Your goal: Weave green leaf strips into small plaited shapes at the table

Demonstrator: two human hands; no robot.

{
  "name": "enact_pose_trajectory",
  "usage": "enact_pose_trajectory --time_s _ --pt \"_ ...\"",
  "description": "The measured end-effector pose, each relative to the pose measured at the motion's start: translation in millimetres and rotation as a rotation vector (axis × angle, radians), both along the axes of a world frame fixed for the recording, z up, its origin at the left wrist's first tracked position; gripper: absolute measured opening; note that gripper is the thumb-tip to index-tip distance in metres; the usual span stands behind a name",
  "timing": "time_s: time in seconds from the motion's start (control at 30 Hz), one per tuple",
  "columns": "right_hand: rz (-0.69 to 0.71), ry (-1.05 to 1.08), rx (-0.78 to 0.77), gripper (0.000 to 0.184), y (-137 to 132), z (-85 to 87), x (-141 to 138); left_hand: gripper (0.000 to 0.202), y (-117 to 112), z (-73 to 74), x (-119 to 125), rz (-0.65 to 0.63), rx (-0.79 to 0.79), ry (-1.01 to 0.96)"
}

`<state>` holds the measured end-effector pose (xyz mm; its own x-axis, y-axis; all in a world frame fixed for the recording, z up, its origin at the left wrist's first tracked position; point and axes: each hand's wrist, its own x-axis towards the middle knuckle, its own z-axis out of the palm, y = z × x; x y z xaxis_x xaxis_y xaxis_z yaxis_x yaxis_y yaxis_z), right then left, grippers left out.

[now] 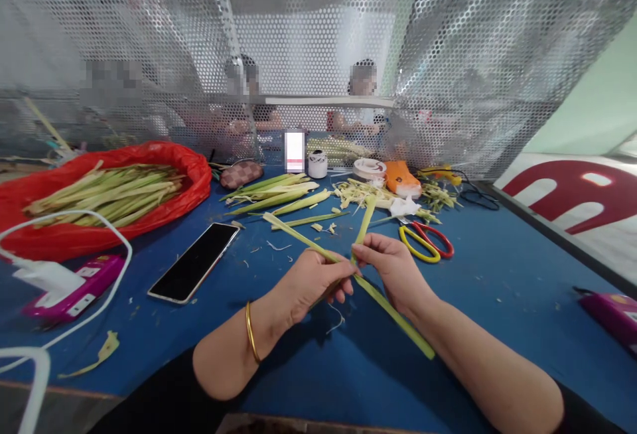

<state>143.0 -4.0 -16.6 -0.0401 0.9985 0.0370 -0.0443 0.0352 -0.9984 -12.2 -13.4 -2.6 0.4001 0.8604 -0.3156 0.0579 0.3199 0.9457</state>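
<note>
My left hand (323, 275), with a gold bangle on its wrist, pinches pale green leaf strips (393, 318) over the middle of the blue table. One strip runs from the upper left, past the fingers, down to the lower right. Close against it, my right hand (391, 261) is closed on another strip (367, 218) that stands up between the hands. The strips cross where the fingertips meet; the crossing itself is partly hidden by the fingers. Beyond the hands lie loose leaves (279, 194) and a pair of scissors (425, 241) with yellow and red handles.
A red plastic bag (199, 172) of long leaves stands at the left, near a dark phone (194, 265) and a purple power strip (102, 275) with white cables. Behind are a white jar (317, 164), a tape roll (369, 168), an orange packet (402, 178) and a perforated metal screen (318, 42).
</note>
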Motion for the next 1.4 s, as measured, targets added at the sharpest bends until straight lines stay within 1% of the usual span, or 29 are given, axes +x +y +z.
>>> enact_pose_trajectory --time_s 0.07,0.13,0.2,0.23,0.27,0.37,0.47,0.57,0.77,0.87,0.97,1.03,1.13,1.2,1.4 --pt "0.044 -0.098 0.012 0.036 1 5.2 4 0.018 1 0.1 -2 0.051 0.029 -0.04" --pt "0.156 -0.228 0.006 0.038 1 11.2 9 0.02 3 -0.1 -5 0.087 0.064 -0.089" --pt "0.272 -0.365 0.023 0.034 -2 16.0 12 0.021 7 -0.9 -8 0.106 0.102 -0.113" --pt "0.308 -0.433 0.049 0.031 -3 17.6 13 0.022 9 -1.5 -9 0.114 0.113 -0.108" --pt "0.323 -0.492 0.08 0.028 -5 18.8 14 0.022 10 -1.9 -10 0.121 0.119 -0.096" --pt "0.302 -0.621 0.156 0.025 -8 21.0 15 0.023 12 -1.5 -9 0.124 0.097 -0.058" --pt "0.3 -0.657 0.157 0.026 -9 21.5 16 0.026 11 1.9 -8 0.118 0.062 -0.042" --pt "0.318 -0.615 0.124 0.028 -8 20.5 18 0.028 10 4.6 -8 0.114 0.036 -0.032" --pt "0.321 -0.505 0.066 0.03 -6 19.7 18 0.025 12 4.7 -14 0.117 0.031 -0.057" --pt "0.314 -0.397 0.031 0.037 -4 17.4 15 0.027 12 6.2 -17 0.061 -0.009 -0.111" --pt "0.268 -0.223 -0.078 0.045 -2 11.8 9 0.036 12 8.2 -17 -0.019 -0.107 -0.164" --pt "0.255 -0.047 -0.171 0.041 -2 8.1 5 0.037 10 8.8 -16 -0.037 -0.148 -0.173" --pt "0.244 0.177 -0.221 0.03 -3 5.1 3 0.033 7 8.5 -13 -0.053 -0.125 -0.142" --pt "0.21 0.207 -0.21 0.025 -3 4.0 3 0.028 5 7.4 -11 -0.052 -0.114 -0.114" --pt "0.05 0.076 -0.039 0.021 -3 -1.3 1 0.018 1 2.6 -2 -0.005 -0.111 -0.091"
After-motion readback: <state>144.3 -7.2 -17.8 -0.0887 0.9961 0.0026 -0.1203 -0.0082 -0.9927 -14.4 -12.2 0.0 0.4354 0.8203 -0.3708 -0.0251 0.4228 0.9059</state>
